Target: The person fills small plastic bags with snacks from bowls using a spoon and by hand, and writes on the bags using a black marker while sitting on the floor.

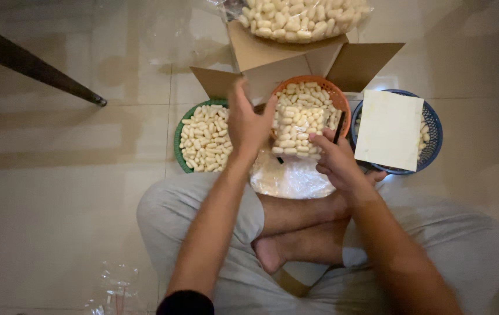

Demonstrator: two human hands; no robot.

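1. Your left hand point(248, 119) is clamped on the left edge of the small clear plastic bag of pale oblong pellets point(297, 128); your right hand point(338, 158) pinches its lower right corner between thumb and fingers.
2. The bag hangs between your two hands, over the round orange plastic basket of the same pale pellets point(337, 98), just beyond your right fingertips. Keeping it there looks wise, so anything that slips out lands in the basket.
3. Keep the bag level, I would say; both grips look light, and a tilt could spill the contents through whichever end is open. Which end that is cannot be told from here.
4. To the outer side of your left hand sits a round green plastic basket of pellets point(186, 135), nearly touching your wrist. Mind that your forearm does not nudge its rim.
5. Below your palms, resting near your crossed legs, lies a flat stack of empty clear plastic bags point(292, 179).
6. Past your right hand stands a round blue plastic basket point(434, 135) with a pale rectangular sheet point(389, 129) lying across it.
7. Beyond both hands is an open brown cardboard box point(296, 58), a large clear sack of pellets point(299, 17) resting on top.
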